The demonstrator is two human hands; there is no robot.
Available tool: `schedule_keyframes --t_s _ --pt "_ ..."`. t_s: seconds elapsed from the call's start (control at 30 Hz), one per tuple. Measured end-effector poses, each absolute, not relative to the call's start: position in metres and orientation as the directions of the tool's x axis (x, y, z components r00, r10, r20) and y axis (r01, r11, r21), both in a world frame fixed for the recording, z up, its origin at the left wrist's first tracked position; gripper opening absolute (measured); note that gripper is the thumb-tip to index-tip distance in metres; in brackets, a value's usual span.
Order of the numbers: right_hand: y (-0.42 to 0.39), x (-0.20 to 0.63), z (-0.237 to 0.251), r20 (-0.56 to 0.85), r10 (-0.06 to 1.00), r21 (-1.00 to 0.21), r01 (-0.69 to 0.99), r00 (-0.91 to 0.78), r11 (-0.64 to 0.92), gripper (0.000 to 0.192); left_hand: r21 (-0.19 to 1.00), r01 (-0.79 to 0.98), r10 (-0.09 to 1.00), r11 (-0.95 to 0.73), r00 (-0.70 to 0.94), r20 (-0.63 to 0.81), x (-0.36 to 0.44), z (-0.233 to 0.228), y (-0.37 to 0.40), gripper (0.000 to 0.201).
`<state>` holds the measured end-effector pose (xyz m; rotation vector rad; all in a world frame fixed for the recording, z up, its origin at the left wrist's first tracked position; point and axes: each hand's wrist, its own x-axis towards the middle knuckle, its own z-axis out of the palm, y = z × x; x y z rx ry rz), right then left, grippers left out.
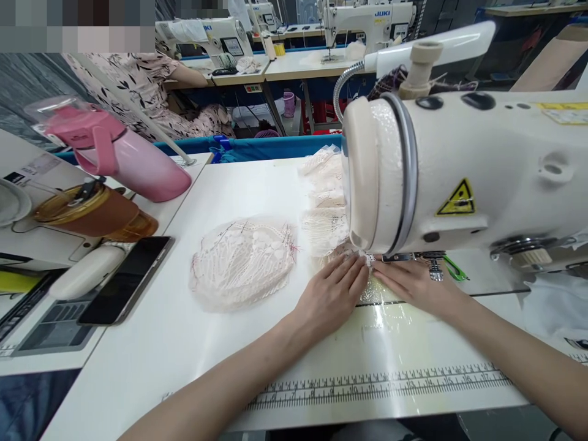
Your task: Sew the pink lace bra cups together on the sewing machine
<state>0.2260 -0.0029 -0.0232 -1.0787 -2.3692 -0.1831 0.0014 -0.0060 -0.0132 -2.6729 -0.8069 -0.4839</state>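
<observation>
Both hands flat on pale lace fabric piece [374, 288] under white sewing machine head [459, 171]: left hand [333, 294], right hand [413, 283], fingers extended, pressing, gripping nothing. Best kept clear of needle, fed evenly.

Your left hand [331, 293] and right hand [413, 283] lie flat, palms down, on a thin strip of pale lace fabric [373, 288] under the head of the cream-white industrial sewing machine [463, 171], fingertips nearly meeting. Just left of them, a round heap of pinkish-white lace pieces [243, 262] rests on the white tabletop [184, 331]. Farther left lie a pink plastic bottle [124, 156] and a black phone [126, 278].
</observation>
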Motion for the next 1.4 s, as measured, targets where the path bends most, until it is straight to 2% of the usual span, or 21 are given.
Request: schedule_keyframes --t_s 0.13,0.3,0.53,0.87,1.0,1.23,1.4 --pt "-0.009 0.224 -0.016 0.554 0.622 0.049 0.767 -0.554 0.640 0.023 -0.154 0.589 0.493 -0.793 0.770 0.405 0.001 -0.013 -0.005 0.031" --pt "-0.013 0.218 -0.017 0.589 0.632 0.077 0.813 -0.504 0.577 0.025 -0.115 0.599 0.509 -0.792 0.753 0.418 0.002 -0.009 -0.001 0.031" --pt "-0.017 0.215 -0.022 0.526 0.682 0.158 0.846 -0.508 0.509 0.035 -0.099 0.632 0.549 -0.768 0.731 0.406 0.002 -0.008 0.001 0.032" --pt "-0.018 0.214 -0.025 0.482 0.691 0.245 0.841 -0.538 0.483 0.048 -0.072 0.655 0.589 -0.752 0.717 0.374 0.002 -0.007 0.003 0.031" --pt "-0.017 0.213 -0.022 0.466 0.699 0.223 0.837 -0.542 0.500 0.045 -0.053 0.661 0.599 -0.749 0.709 0.374 0.002 -0.008 0.003 0.031" --pt "-0.009 0.222 -0.030 0.460 0.709 0.087 0.822 -0.534 0.563 0.031 0.007 0.670 0.632 -0.743 0.698 0.337 0.000 -0.008 0.006 0.031" --pt "-0.006 0.227 -0.045 0.478 0.788 -0.086 0.872 -0.389 0.482 0.029 0.022 0.693 0.664 -0.721 0.681 0.311 0.000 -0.007 0.005 0.033"
